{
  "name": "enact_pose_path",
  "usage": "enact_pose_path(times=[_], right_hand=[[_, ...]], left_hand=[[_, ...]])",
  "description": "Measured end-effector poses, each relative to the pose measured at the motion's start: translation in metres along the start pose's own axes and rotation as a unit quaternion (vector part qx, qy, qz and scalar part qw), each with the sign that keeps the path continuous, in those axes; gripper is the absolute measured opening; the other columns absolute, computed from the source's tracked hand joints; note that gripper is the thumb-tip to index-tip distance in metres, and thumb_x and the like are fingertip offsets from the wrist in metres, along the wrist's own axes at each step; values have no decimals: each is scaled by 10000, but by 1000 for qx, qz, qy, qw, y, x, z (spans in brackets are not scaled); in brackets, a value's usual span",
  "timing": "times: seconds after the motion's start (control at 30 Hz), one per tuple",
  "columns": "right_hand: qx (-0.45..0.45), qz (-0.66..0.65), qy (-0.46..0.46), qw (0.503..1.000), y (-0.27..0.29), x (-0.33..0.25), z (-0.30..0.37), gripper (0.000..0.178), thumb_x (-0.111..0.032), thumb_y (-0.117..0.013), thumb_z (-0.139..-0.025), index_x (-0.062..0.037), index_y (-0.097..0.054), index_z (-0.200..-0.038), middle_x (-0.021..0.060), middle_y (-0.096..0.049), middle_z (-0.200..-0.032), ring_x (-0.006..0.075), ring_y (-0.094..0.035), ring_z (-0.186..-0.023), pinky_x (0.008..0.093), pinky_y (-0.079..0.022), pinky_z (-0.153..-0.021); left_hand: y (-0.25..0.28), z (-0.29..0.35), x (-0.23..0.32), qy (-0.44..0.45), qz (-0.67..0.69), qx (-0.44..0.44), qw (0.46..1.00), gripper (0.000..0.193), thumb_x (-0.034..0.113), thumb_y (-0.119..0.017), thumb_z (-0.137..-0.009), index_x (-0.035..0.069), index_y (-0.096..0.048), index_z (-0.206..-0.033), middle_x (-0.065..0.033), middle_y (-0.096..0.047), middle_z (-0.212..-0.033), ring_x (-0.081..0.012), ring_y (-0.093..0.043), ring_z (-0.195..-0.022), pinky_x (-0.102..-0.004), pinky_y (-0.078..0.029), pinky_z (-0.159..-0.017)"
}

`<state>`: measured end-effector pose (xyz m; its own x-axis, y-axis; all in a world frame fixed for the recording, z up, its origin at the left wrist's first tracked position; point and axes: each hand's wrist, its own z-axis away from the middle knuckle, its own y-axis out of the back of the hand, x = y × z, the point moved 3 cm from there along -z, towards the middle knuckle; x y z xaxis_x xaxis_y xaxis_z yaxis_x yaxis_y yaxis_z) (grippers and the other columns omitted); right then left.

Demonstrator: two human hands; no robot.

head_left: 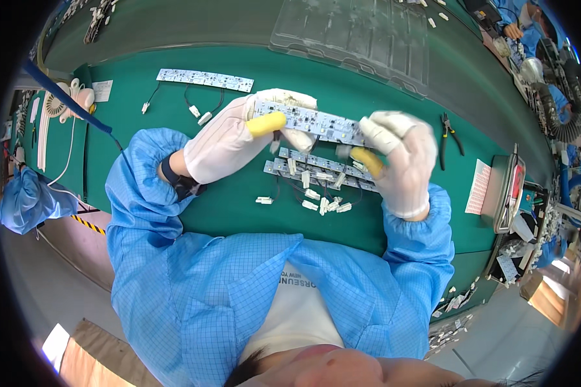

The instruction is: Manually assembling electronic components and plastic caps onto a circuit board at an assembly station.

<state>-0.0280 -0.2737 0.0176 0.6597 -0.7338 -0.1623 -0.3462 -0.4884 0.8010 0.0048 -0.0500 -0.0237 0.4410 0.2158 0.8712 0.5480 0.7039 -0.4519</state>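
A long white circuit board (pixel 316 122) with small dark components is held up at chest height over the bench. My left hand (pixel 229 138), in a white glove with a yellow thumb cover, is closed round its left end. At the board's right end is my right hand (pixel 403 161), gloved alike and slightly blurred, its fingers curled at the edge and its yellow-covered thumb below. Dark wires with connectors hang under the held board. Beneath it lies a group of similar boards (pixel 274 168), their wires ending in white connectors (pixel 327 205). Another wired board (pixel 205 79) lies farther left.
The boards rest on a green mat (pixel 229 216). Behind are a clear plastic tray (pixel 352 42) and a dark belt-like strip (pixel 193 26). Pliers (pixel 448 138) and a metal box (pixel 503 193) lie right; a small fan (pixel 61 100) stands left. A co-worker's hand (pixel 513 31) shows far right.
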Motion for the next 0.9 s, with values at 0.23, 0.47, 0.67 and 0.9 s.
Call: enact_pose_path(times=[0.23,0.47,0.67,0.9], right_hand=[[7,-413,-342,844,6,33,11,552,-378,-655,-850,-31,-502,-1251,86,-617,-941,145,-603,-782,243,-466,-632],[-20,-462,-425,778,18,42,18,352,-299,-564,-933,-6,-555,-1128,22,-597,-744,1,-455,-511,123,-269,-413],[-13,-483,-411,773,19,41,20,325,-253,-557,-940,2,-533,-1139,38,-602,-774,-4,-469,-553,109,-277,-423],[-6,-477,-397,784,22,39,21,314,-223,-566,-934,17,-538,-1134,46,-606,-803,7,-508,-595,96,-294,-433]], left_hand=[[10,8,13,-83,-159,10,984,526,345,-534,-938,-29,-436,-1294,-137,-635,-1070,-183,-628,-885,-306,-513,-730],[11,11,17,-272,-246,41,930,499,198,-700,-800,24,-529,-1235,-84,-654,-1073,-164,-624,-974,-278,-502,-866],[17,14,20,-281,-277,72,916,474,152,-742,-736,49,-590,-1173,-66,-649,-1067,-167,-624,-957,-273,-511,-839],[18,17,23,-324,-351,115,871,416,219,-748,-724,112,-642,-1112,-51,-657,-992,-176,-612,-820,-258,-510,-730]])
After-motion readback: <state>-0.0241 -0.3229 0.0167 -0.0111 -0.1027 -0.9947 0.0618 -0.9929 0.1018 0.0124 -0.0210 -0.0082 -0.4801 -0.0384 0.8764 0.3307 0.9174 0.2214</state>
